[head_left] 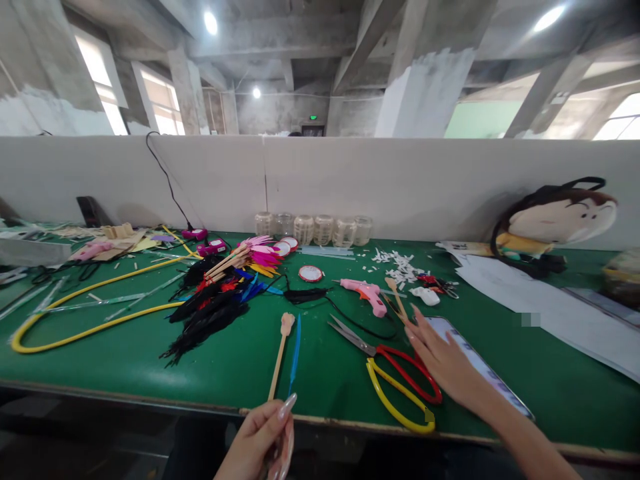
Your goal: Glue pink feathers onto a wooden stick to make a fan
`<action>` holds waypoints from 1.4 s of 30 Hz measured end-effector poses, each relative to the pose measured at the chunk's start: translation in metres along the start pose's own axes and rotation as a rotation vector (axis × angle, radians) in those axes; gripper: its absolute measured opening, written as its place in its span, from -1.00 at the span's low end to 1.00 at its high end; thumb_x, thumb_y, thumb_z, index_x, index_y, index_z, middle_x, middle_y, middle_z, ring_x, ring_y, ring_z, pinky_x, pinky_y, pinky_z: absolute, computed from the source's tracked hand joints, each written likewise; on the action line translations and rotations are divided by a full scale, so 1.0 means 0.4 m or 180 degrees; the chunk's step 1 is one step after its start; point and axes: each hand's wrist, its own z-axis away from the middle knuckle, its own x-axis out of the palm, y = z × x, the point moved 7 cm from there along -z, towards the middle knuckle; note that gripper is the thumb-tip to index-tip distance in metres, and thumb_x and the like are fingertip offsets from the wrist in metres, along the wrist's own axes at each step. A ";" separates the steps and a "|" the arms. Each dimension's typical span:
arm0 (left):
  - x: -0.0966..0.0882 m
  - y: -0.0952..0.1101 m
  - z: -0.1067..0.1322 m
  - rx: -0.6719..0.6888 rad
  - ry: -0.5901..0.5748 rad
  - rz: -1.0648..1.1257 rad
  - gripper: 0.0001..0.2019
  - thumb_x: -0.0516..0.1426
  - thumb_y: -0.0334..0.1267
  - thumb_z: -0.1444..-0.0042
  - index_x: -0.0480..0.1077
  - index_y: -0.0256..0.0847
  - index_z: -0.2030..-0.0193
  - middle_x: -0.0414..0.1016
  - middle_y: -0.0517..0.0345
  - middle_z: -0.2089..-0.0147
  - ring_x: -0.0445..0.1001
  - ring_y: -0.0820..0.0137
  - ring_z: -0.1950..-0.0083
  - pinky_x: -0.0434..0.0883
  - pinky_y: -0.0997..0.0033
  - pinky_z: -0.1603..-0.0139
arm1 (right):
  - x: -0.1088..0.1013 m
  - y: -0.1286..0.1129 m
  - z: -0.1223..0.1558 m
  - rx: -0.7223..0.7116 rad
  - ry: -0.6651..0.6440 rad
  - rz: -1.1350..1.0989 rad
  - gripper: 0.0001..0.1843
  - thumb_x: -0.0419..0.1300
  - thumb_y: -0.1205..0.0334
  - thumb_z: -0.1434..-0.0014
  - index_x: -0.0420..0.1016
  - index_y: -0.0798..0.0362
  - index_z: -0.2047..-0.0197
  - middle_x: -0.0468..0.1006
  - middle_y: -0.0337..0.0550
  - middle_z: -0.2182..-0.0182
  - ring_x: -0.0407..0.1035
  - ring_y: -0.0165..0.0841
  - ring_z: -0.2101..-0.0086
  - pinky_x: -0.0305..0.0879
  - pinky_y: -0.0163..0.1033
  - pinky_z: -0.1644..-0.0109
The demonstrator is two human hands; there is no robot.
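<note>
My left hand is at the table's front edge, thumb and fingers pinched together. A thin blue feather rises from the fingertips. Beside it stands a pale wooden stick with a knobbly top, its lower end going behind the same hand. My right hand lies out over the table with fingers stretched. Its fingertips reach the lower ends of a few wooden sticks; whether they touch is unclear. Under its edge are scissors with one red and one yellow handle, and a phone with a lit screen.
A pink glue gun lies past the scissors, its black cord trailing towards them. Black, blue and pink feathers form a pile left of centre. Glass jars line the partition. Yellow tubing loops at left; white paper spreads at right.
</note>
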 end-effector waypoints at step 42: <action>0.065 0.206 -0.037 0.1945 0.1195 -0.5363 -0.68 -0.08 -0.23 -0.17 0.31 -0.20 0.56 0.32 0.13 0.47 0.25 0.34 0.37 0.19 0.34 0.31 | -0.133 -0.485 0.074 -0.2456 0.1752 -0.0132 -0.73 0.05 0.18 -0.11 0.42 0.11 0.16 0.40 -0.16 0.00 0.09 -0.34 -0.11 -0.23 -0.19 -0.27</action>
